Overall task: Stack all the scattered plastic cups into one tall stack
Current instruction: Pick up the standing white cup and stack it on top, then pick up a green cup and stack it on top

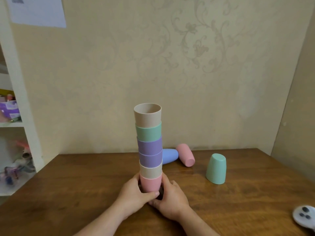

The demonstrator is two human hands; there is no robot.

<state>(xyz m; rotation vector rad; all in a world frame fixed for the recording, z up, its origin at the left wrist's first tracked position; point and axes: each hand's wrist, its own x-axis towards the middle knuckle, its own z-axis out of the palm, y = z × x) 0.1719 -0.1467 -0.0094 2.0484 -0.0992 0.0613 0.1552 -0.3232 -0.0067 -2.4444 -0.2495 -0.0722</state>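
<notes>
Both hands are gripping the base of the stack [150,149], which is standing near the middle of the table [85,184]. The left hand [134,195] and right hand [170,200] are wrapping their fingers [151,195] closed around the bottom pink cup [150,183], probably steadying the tall column against tipping. Its long axis is running upright, mouths pointing up toward 12 o'clock. Still loose at 2 o'clock from the stack are a blue cup [169,156] and a second pink cup [185,155], both lying on their sides, with a green cup [216,168] sitting mouth-down at 3 o'clock.
</notes>
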